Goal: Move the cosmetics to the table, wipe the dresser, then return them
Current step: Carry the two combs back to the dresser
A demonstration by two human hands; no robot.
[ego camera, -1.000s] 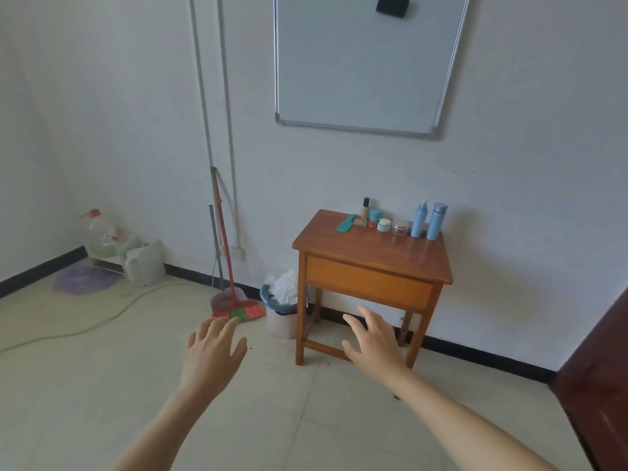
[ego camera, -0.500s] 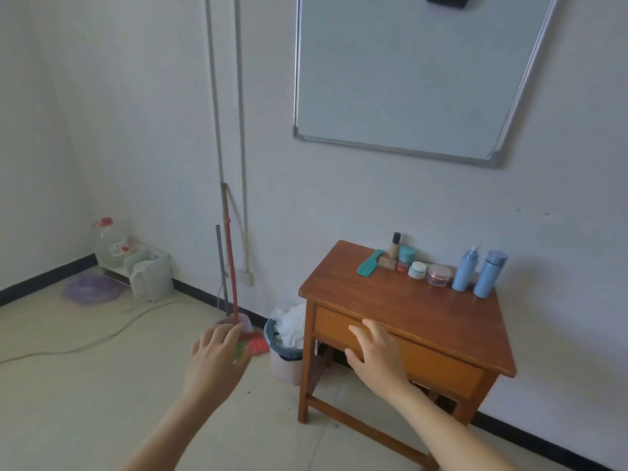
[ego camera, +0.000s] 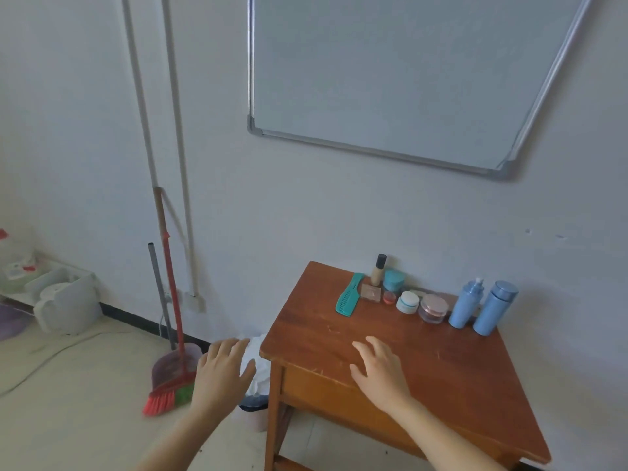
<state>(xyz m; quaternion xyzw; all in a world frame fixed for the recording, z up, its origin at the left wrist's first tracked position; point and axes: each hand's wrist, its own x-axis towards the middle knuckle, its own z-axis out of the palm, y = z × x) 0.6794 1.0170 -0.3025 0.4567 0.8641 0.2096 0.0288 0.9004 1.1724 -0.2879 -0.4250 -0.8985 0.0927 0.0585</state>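
While both arms are held out palm down, my left hand hangs off the dresser's left edge, over the bin with its white filling. Its fingers are straight, loosely spread and hold nothing. My right hand is over the front-left part of the dresser top, fingers spread and empty too; whether the palm touches the wood I cannot tell.

Everything to be moved stands along the back edge, by the wall, well apart from both hands. Nearest the back-left corner the comb lies flat. Just right of it a tan bottle with a black cap stands upright, with a square compact in front of it. Next is a teal jar with a small red pot in front. Then come a white jar and a pink jar, side by side. Toward the back-right corner a pump bottle and a blue bottle stand upright, just beside each other.

Above hangs a whiteboard. Left of the bin a broom leans on the wall, and a kettle sits further left.
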